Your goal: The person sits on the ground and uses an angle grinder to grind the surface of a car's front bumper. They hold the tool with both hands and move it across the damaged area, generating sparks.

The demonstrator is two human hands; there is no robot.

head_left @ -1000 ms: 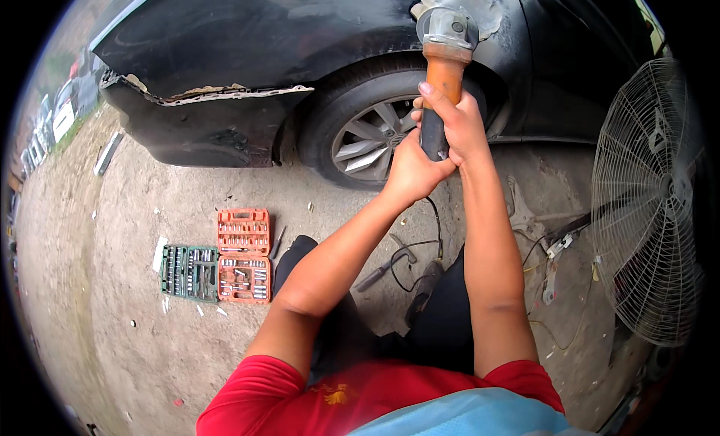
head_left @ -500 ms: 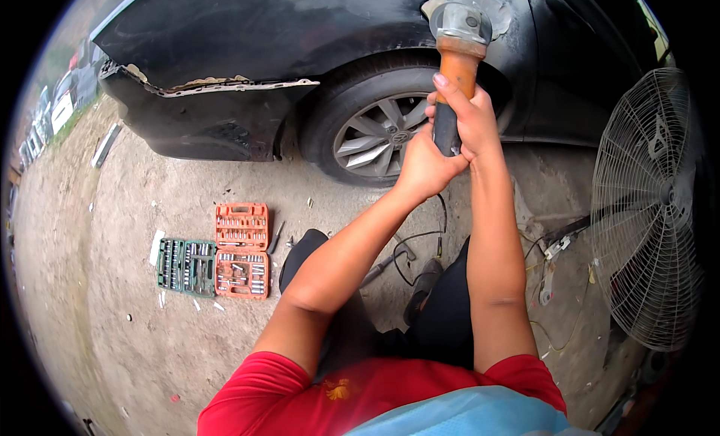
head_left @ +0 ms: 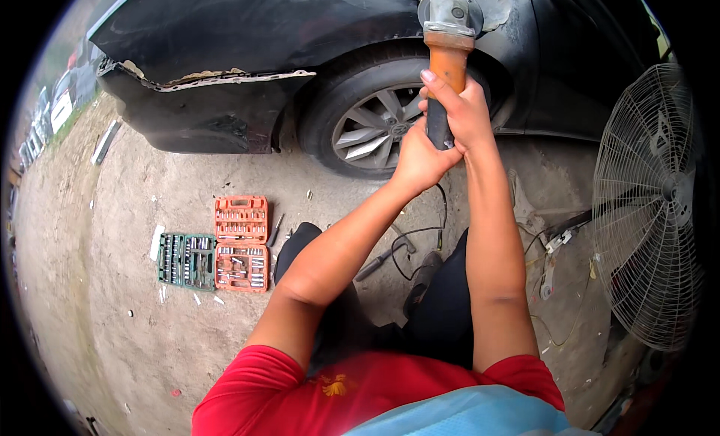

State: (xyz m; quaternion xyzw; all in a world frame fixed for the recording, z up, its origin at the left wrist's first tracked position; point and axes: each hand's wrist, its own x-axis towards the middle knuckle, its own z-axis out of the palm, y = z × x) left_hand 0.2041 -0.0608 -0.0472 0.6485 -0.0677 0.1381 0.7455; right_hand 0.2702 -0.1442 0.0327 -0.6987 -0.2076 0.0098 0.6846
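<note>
Both my hands are wrapped round an angle grinder (head_left: pixel 448 65) with an orange body, a black rear grip and a grey metal head. My left hand (head_left: pixel 424 157) grips the black rear end. Higher up, my right hand (head_left: pixel 469 113) closes round the body, its thumb lying along the orange part. The grinder's disc lies against or just over a sanded, pale patch (head_left: pixel 491 14) on the black car's panel (head_left: pixel 360 23) above the wheel; whether it touches, I cannot tell. A black power cord (head_left: pixel 444 203) hangs from the tool to the ground.
The car wheel (head_left: pixel 371 121) stands below the grinder. On the concrete at left lie an open orange socket set (head_left: pixel 241 244), a green socket case (head_left: pixel 169 260) and a screwdriver (head_left: pixel 275 230). A hammer (head_left: pixel 382 262) rests between my legs. A large wire fan (head_left: pixel 649 203) stands at right.
The grinder and both hands have shifted slightly left and up in the picture, still on the pale patch. My grip is unchanged. The whole ground view has moved up a little.
</note>
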